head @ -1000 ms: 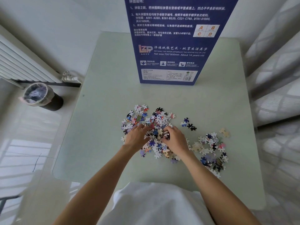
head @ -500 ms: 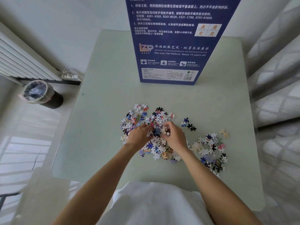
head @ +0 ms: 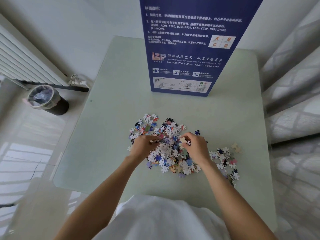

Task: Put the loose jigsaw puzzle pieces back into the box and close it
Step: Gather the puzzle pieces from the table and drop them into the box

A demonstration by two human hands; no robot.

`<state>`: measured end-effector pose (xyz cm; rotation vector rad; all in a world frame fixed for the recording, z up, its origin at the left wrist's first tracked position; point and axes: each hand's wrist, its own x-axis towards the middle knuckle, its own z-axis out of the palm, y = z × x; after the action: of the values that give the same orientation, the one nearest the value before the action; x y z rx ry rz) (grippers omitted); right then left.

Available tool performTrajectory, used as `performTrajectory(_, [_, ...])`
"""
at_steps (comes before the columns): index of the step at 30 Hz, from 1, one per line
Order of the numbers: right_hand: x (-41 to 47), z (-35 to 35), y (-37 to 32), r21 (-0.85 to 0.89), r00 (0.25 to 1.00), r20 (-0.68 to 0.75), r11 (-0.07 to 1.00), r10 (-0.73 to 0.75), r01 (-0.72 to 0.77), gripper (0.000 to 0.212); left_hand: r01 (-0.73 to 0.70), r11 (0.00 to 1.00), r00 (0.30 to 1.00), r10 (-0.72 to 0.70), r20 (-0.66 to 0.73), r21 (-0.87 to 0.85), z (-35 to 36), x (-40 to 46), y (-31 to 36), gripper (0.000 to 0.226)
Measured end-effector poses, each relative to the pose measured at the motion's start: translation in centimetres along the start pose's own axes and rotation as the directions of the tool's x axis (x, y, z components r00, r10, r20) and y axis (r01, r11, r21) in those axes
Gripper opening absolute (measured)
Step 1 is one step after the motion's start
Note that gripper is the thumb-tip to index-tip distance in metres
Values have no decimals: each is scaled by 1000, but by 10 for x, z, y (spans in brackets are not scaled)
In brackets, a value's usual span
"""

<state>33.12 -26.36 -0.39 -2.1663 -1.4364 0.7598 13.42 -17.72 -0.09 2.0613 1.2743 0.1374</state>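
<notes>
A heap of loose jigsaw pieces [head: 170, 156] lies on the pale green table [head: 107, 135], with a smaller scatter [head: 225, 158] to its right. A tall blue puzzle box [head: 188, 47] stands upright at the far side, its printed back facing me and its top out of frame. My left hand [head: 142, 148] rests on the heap's left side, fingers curled around several pieces. My right hand [head: 196, 147] is on the heap's right side, pinching pieces, a beige one showing at its fingertips.
A black waste bin [head: 46, 100] with a plastic liner stands on the floor at the left, under a white radiator [head: 26, 61]. Patterned curtains [head: 294, 101] hang along the right edge of the table. My white shirt fills the lower middle.
Both hands have drawn slightly apart and lifted a little from the middle of the heap, each gathering pieces. The box has not moved.
</notes>
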Motion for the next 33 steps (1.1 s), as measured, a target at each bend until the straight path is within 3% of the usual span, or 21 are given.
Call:
performTrajectory(5, [-4, -26, -10, -18, 992, 54, 994, -110, 111, 25, -35, 996, 999, 33, -22, -82, -14, 2, 16, 25])
performTrajectory(8, [-2, -68, -25, 111, 991, 73, 988, -111, 103, 25, -85, 989, 996, 83, -22, -124, -30, 11, 35, 25])
performTrajectory(12, [18, -161, -66, 340, 974, -73, 913, -214, 226, 27, -238, 958, 967, 219, -130, -159, -74, 40, 74, 25])
performTrajectory(15, [42, -231, -105, 363, 916, -287, 852, -282, 376, 27, -377, 914, 910, 335, -246, -151, -115, 60, 107, 26])
performTrajectory(18, [72, -287, -140, 326, 797, -505, 782, -331, 531, 26, -543, 836, 794, 481, -372, -78, -159, 79, 144, 24])
performTrajectory(21, [108, -316, -165, 217, 670, -629, 739, -394, 638, 25, -653, 756, 657, 599, -459, 52, -200, 97, 179, 25])
performTrajectory(26, [155, -318, -169, -45, 545, -579, 691, -606, 721, 20, -787, 573, 396, 753, -525, 229, -253, 131, 219, 21])
performTrajectory(30, [175, -310, -157, -114, 623, -418, 718, -662, 686, 22, -758, 474, 255, 847, -466, 448, -277, 159, 235, 19])
performTrajectory(33, [181, -307, -150, -127, 704, -325, 767, -632, 629, 22, -710, 441, 277, 892, -358, 549, -286, 178, 242, 20])
